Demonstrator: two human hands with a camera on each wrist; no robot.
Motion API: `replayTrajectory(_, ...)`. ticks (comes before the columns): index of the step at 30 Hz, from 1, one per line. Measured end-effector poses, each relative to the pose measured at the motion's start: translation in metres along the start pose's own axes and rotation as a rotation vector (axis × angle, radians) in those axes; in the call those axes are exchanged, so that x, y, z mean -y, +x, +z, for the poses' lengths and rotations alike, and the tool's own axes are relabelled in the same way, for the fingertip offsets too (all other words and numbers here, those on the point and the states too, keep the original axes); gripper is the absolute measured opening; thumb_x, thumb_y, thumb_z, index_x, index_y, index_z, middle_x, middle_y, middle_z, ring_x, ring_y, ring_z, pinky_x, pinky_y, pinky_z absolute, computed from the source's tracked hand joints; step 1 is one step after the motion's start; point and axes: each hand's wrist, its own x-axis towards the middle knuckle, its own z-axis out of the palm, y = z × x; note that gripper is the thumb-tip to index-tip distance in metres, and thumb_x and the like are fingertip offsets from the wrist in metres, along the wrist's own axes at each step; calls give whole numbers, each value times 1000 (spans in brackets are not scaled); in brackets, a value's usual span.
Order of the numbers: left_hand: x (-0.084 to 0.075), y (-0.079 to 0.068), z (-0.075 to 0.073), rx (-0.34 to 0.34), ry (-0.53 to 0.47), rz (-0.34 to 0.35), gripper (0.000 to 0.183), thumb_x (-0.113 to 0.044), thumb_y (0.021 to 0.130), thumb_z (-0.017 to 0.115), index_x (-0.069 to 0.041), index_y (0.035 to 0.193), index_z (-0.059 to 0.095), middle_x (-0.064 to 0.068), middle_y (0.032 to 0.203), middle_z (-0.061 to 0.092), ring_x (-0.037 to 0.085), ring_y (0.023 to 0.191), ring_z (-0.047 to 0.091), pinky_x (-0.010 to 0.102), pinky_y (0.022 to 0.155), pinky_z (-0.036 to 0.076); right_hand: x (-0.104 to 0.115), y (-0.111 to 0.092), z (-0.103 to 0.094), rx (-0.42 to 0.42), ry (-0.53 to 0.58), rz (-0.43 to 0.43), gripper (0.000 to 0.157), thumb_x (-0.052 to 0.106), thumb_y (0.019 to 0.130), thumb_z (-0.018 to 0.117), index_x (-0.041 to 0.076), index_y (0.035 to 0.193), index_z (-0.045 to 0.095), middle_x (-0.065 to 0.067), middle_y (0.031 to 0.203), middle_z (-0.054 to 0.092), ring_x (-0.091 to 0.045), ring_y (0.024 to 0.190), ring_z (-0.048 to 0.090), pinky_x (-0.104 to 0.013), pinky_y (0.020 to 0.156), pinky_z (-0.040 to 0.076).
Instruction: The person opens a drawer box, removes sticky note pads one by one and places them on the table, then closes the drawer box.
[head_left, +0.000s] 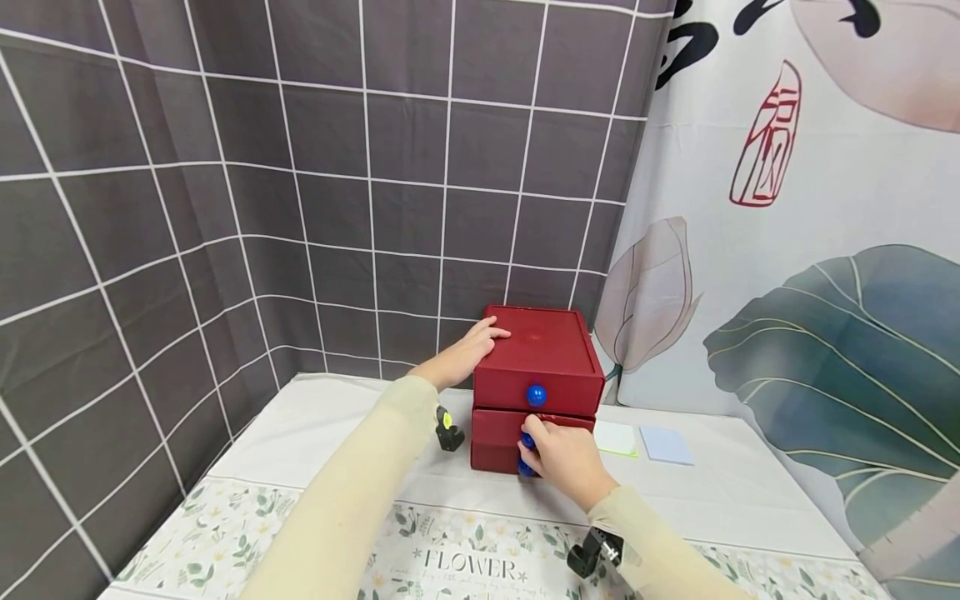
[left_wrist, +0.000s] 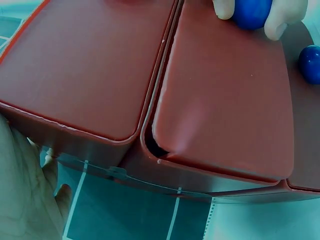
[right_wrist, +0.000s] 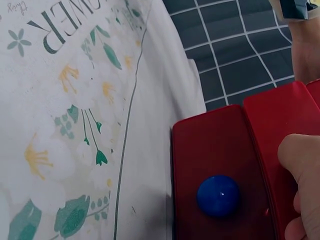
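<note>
Pale sleeves foremost — right hand across blue knob, papers nearby

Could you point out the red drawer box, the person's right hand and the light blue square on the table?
Red drawer box (head_left: pixel 538 346): head view, on its flat top.
Right hand (head_left: pixel 567 457): head view, on the back of the hand.
Light blue square (head_left: pixel 667 445): head view, middle of its upper face.

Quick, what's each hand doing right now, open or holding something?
Left hand: open, resting on the red cabinet.
Right hand: closed, fingers pinching the middle blue knob.
</note>
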Motion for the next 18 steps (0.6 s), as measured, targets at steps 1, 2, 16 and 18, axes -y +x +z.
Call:
replayTrajectory(1,0,0,0,0,-1,0,41,-25,96,27,-24,133,44,-4,151,12,16,137,10,45,106,20,0,0,0,3,0,3,24,31,77,69,17,88,52,6,62,57,-10,46,53,-25,38,38)
replayTrajectory(2,-1,0,0,0,-2,0,41,-24,96,27,-23,133,45,-4,151,12,17,137,11,45,106,20,-1,0,1,9,-2,6,25,32,77,69,17,88,52,6,62,58,-10,47,54,-25,38,39)
replayTrajectory(16,-3,-2,0,6,-30,-7,41,-23,96,28,-23,133,45,-3,151,11,18,137,11,46,105,21,-4,1,4,57,3,23,24,32,79,68,18,91,53,6,65,59,-10,53,58,-27,50,49)
replayTrajectory(18,-3,-2,0,7,-31,-8,41,-23,96,28,-23,133,45,-4,151,11,18,137,11,46,105,21,-4,1,4,57,-1,22,24,33,79,68,18,91,53,6,65,59,-10,53,58,-27,50,49)
